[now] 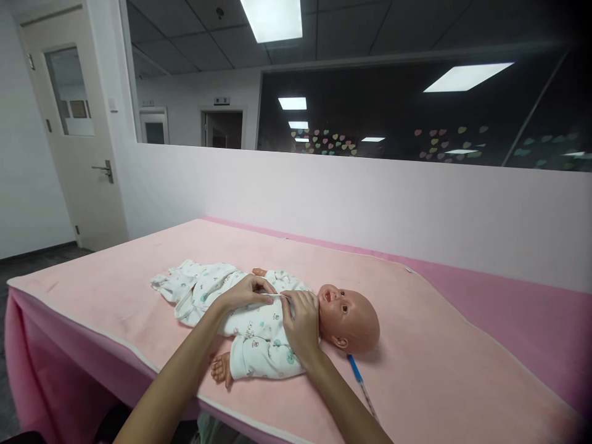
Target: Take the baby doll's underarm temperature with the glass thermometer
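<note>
On my feed, one baby doll (348, 316) of smooth, glossy plastic lies on its back near the middle of the desk (509, 290), bald round head to the right and legs to the left. It wears one soft white romper (259, 325) with small printed motifs, wrinkled at the legs; one bare foot shows at the near edge.

Two bare hands meet over the doll's chest. My left hand (243, 294) has its fingers (263, 287) drawn together, pinching a thin edge of the romper. My right hand (301, 327) lies just below the doll's chin, its fingers (285, 303) pinching the same strip of cloth from the other side, so that the fabric runs taut between them.

One slim blue-tipped stick (359, 377), possibly a pen or thermometer, lies just beside the head on the near side.

A fuzzy pale pink blanket (439, 364) with a light trimmed border covers the desk, over a deeper pink cloth.

Behind, a plain white half-wall (370, 197) carries a dark window (416, 105) dotted with pastel heart stickers (439, 145). One white door (69, 142) with a metal lever stands at left, and one bright ceiling panel (272, 18) glows overhead.
</note>
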A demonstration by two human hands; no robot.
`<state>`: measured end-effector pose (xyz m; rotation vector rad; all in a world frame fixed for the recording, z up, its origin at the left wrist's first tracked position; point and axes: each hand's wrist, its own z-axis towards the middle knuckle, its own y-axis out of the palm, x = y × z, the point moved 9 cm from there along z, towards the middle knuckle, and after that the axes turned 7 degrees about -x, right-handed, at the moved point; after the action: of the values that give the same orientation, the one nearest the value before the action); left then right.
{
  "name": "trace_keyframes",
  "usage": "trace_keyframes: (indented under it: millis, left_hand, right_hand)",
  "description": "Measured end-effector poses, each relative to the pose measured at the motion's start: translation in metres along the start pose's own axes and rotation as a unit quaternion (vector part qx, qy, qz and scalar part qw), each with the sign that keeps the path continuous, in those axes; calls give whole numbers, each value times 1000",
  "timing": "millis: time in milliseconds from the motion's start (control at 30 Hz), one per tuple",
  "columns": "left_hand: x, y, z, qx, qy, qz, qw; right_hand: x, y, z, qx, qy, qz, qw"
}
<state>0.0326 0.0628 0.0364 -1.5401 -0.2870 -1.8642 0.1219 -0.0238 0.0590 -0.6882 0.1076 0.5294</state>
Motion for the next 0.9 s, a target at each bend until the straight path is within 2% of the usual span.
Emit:
trace_keyframes:
  millis: [300,400,633,900]
  left_hand:
    - [-6,-15,-4,94,-18,51,994]
    - [-3,-17,-4,107,-15,76,991]
    - [-1,-10,-4,46,-11,68,997]
    - [-14,-4,-3,-2,-54,36,998]
  right_hand:
    - [0,-1,0,4,1,5,1000]
    - [0,0,0,6,-1,6,1000]
    - [2,1,0,-1,9,13,1000]
    - [5,2,0,-5,16,22,1000]
